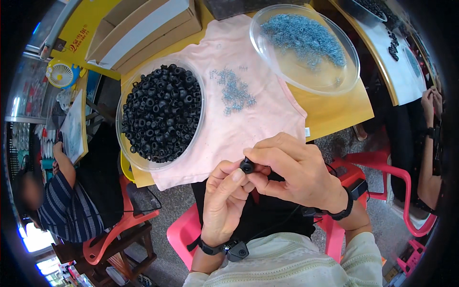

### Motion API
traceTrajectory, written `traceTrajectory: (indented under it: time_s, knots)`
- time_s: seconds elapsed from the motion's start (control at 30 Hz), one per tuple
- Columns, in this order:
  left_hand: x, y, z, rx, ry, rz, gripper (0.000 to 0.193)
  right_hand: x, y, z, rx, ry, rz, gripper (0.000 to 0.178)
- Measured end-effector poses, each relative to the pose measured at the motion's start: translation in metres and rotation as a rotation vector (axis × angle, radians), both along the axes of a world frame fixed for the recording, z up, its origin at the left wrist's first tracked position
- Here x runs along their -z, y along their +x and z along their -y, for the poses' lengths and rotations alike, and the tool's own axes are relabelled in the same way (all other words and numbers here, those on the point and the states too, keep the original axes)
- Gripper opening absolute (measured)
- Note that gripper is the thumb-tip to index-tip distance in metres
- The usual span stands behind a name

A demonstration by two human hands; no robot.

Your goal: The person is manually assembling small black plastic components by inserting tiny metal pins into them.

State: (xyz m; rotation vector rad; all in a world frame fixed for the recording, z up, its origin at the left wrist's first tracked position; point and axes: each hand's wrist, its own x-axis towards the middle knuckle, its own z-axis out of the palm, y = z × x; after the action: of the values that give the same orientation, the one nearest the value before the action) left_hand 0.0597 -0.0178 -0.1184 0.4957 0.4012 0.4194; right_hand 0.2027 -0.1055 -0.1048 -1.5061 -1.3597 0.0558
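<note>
Part [246,166], small, black and roundish, at the near edge of the pink cloth [275,115]. Clamped there by both hands: thumb and fingers of the left hand [224,198] closed on it from the left, thumb and fingers of the right hand [296,170] from the right. On the middle of the cloth, loose scatter of silvery pieces [234,93]. Over its left edge, round clear tub [152,165] filled with black parts [162,112]. Over its far right edge, second clear tub [301,79], with heap of bluish metal pieces [306,38] inside. Beneath the cloth, yellow tabletop [337,115]. Beyond its far left side, cardboard box [148,36]. Well to its left, person in striped top [71,210].
</note>
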Motion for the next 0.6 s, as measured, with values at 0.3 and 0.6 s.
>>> traceTrajectory:
  time_s: [0.3, 0.6]
  knots:
    - [-0.020, -0.011, 0.000, 0.012, 0.015, -0.100, 0.010, -0.013, -0.002, -0.003, -0.104, 0.052, 0.076, 0.024]
    - [-0.029, 0.003, -0.026, -0.076, 0.298, -0.030, 0.023, -0.066, 0.040, -0.032, 0.044, -0.014, 0.239, 0.022]
